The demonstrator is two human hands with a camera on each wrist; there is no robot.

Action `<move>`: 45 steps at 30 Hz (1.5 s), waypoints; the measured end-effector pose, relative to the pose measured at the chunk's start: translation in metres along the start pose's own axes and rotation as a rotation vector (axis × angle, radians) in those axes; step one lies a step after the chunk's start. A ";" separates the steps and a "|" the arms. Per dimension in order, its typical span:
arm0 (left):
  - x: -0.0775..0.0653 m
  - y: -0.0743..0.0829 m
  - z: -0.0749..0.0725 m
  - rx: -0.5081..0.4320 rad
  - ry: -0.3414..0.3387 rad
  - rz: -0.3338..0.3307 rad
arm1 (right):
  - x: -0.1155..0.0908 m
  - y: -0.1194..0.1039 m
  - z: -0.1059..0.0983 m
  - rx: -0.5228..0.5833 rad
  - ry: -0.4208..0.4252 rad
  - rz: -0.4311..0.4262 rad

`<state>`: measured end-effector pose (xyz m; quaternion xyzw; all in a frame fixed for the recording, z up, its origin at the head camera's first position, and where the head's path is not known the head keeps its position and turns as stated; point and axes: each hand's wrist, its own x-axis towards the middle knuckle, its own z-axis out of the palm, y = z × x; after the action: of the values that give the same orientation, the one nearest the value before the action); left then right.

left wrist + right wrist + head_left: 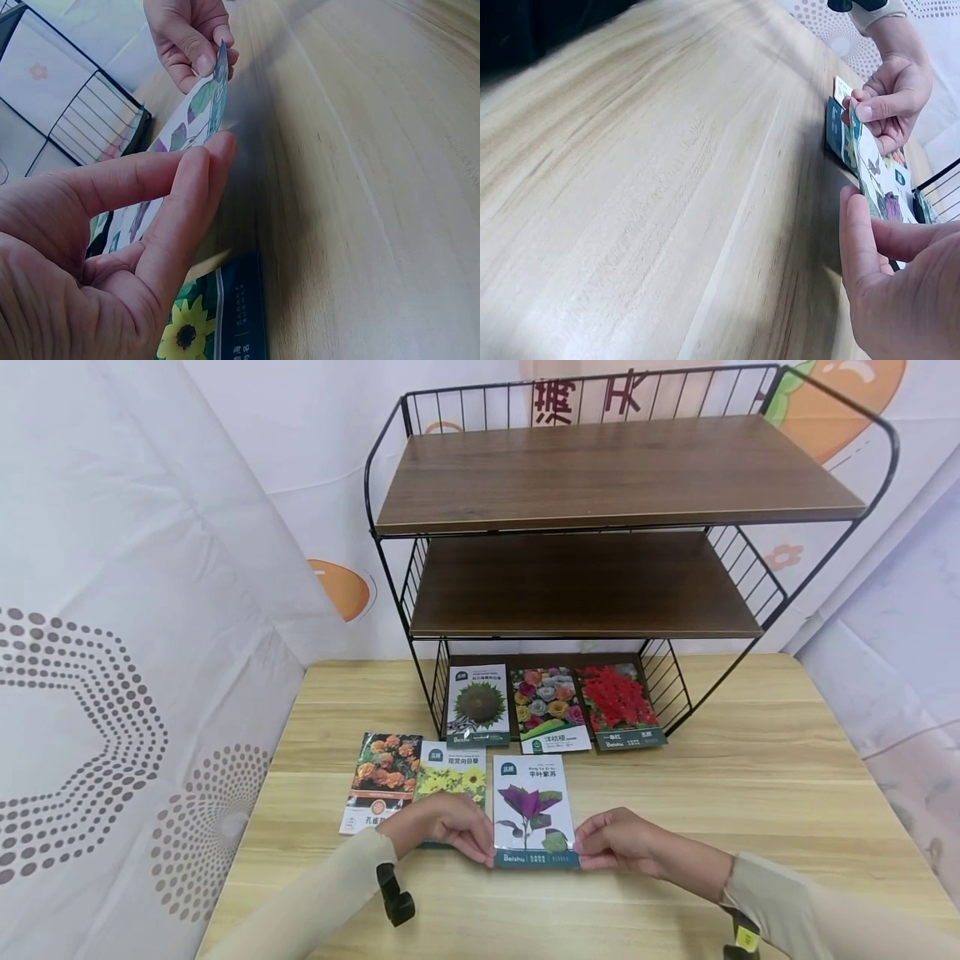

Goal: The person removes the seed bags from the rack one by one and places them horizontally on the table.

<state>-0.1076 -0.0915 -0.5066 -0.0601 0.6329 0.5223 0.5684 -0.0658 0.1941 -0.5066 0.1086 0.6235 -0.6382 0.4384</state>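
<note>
Both hands hold one white seed packet (529,806) with a purple-leaved plant printed on it, tilted up off the table. My left hand (459,827) pinches its lower left corner; my right hand (621,843) pinches the lower right corner. In the left wrist view, the packet's bottom edge bows slightly between the fingers. A yellow-flower packet (452,768) lies partly beneath my left hand, and an orange-flower packet (386,768) lies to the left of it.
Behind the hands stands a black wire rack with brown wooden shelves (585,585). A sunflower packet (477,706), a mixed-rose-like flower packet (550,710) and a red-flower packet (618,706) sit side by side on its bottom level. White printed cloth (187,485) hangs around the wooden table (787,777).
</note>
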 end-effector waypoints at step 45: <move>0.007 -0.007 0.001 0.065 0.431 0.115 | 0.042 -0.014 -0.005 -0.087 0.108 0.064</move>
<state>-0.1044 -0.0904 -0.5164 -0.1157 0.7586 0.5080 0.3912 -0.1023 0.1790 -0.5264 0.1435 0.6695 -0.5893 0.4288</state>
